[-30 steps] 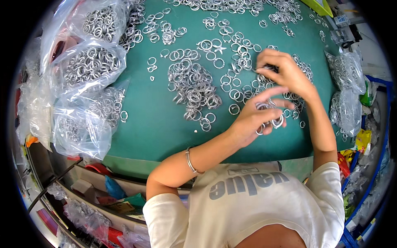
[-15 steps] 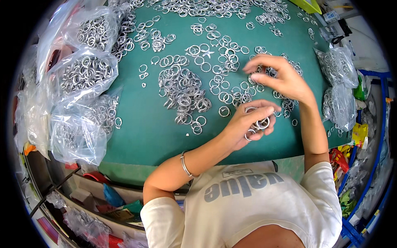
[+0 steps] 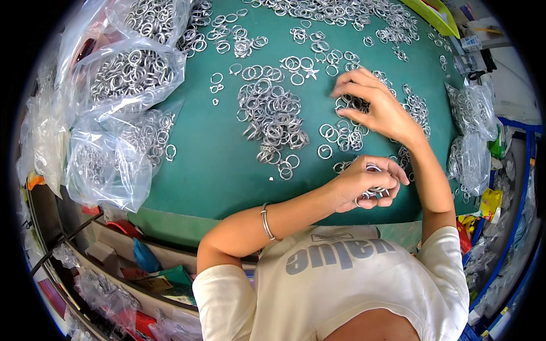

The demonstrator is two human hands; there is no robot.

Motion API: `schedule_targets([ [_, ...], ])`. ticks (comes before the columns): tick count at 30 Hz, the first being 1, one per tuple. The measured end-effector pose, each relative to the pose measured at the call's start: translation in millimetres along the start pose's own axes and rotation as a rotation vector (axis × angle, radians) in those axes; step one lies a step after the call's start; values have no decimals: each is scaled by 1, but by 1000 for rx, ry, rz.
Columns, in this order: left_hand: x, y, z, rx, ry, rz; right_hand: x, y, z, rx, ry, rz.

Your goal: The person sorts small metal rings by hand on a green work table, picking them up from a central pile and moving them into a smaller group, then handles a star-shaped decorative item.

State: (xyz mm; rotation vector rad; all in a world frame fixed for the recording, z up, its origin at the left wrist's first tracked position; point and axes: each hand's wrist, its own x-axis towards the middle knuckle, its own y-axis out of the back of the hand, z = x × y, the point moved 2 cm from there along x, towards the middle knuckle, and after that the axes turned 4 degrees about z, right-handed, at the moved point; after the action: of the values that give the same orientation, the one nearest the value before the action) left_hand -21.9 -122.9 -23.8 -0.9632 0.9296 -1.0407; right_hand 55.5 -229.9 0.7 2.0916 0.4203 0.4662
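Observation:
My left hand [image 3: 372, 184] is closed around several silver-coloured metal rings [image 3: 375, 191], held just above the green table near its front edge. A plain bangle circles that wrist. Farther in, my right hand [image 3: 372, 102] arches over a cluster of rings [image 3: 351, 103], its fingers apart and the thumb low beside them. Fingers and palm hide part of that cluster. Between my hands lies a small group of loose rings [image 3: 344, 136]. To the left is a larger heap of rings [image 3: 273, 119], and a star-shaped piece [image 3: 311, 73] lies beyond it.
Clear plastic bags of rings [image 3: 133, 77] line the table's left side, with more bags [image 3: 471, 111] along the right. A broad spread of rings [image 3: 341, 10] covers the far end, next to a yellow-green tray [image 3: 435, 14]. Cluttered drawers [image 3: 142, 267] sit below at left.
The view has shifted. My right hand has moved left over the table, and rings that lay scattered there are now bunched under it. My left hand, still holding rings, is closer to the front edge.

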Motion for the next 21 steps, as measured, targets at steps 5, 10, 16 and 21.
schedule_targets([
  [5, 2, 2, -3, -3, 64, -48, 17, -38, -44, 181, 236, -29],
  [10, -1, -3, -2, 124, 103, -116, 13, -27, -12, 119, 162, 10],
  [16, -4, -4, 1, 86, 87, -103, 13, -3, -10, 128, -291, 126],
  [21, -1, -1, -2, 103, 98, -122, 38, -31, -43, 93, 259, 21],
])
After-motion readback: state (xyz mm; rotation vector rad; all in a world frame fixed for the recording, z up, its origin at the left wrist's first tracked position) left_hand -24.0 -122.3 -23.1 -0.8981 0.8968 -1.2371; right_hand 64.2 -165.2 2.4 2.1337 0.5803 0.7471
